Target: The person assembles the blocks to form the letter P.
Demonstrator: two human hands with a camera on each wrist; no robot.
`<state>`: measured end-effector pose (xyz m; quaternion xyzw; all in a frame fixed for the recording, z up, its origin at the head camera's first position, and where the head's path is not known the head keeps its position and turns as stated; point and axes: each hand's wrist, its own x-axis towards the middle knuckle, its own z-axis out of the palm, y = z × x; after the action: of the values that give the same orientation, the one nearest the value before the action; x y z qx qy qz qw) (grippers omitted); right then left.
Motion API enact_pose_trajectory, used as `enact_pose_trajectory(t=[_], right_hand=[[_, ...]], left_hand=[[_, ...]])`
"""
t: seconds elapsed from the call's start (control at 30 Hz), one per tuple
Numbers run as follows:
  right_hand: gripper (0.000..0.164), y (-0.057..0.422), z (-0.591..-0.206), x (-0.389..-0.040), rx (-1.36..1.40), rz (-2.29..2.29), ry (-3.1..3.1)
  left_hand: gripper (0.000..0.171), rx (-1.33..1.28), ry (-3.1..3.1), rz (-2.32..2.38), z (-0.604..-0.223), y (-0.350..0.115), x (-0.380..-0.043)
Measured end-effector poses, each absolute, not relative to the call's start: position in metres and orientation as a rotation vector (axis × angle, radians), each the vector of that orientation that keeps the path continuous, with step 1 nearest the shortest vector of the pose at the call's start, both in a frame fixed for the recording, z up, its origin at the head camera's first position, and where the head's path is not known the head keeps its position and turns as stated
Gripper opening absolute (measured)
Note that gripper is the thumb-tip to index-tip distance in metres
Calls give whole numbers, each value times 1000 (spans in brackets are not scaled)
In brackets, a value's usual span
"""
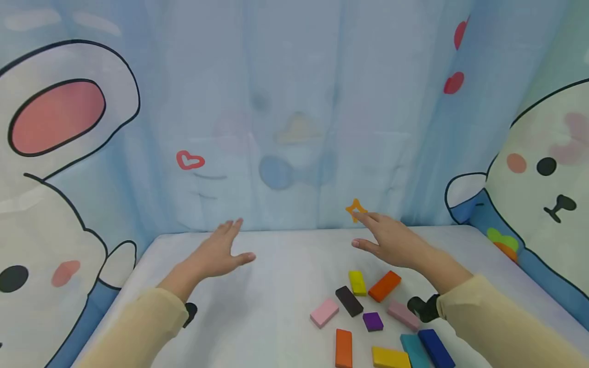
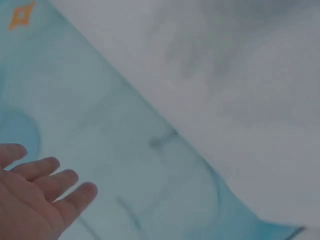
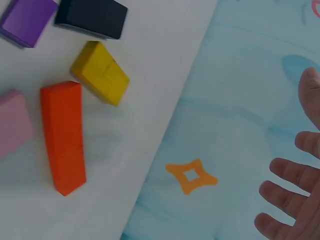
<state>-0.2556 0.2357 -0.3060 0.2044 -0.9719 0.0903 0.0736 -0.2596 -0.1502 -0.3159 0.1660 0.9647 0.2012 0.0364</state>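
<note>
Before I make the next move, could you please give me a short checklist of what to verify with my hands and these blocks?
1. Left grip empty: ok, it holds nothing and its fingers are extended.
2. Right grip empty: ok, it also holds nothing.
3. Blocks lying unstacked on the table: ok.
4. Blocks spread to both sides: not ok, those in the head view all lie to the right.
5. Teal block fully in the head view: not ok, the lower edge cuts it off.
6. Gap between it and the blue block: cannot tell, they lie very close.
</note>
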Motion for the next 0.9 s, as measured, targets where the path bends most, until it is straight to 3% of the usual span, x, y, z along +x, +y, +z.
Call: enact_pose_trajectory(t=[0.4, 0.9], right_hand=[[70, 232, -342, -235, 634, 359, -3149], [61, 220, -381, -218, 664, 451, -3247]], left_hand=[[87, 771, 2692, 726, -376, -73, -233], [85, 873, 2671, 434, -401, -27, -221]])
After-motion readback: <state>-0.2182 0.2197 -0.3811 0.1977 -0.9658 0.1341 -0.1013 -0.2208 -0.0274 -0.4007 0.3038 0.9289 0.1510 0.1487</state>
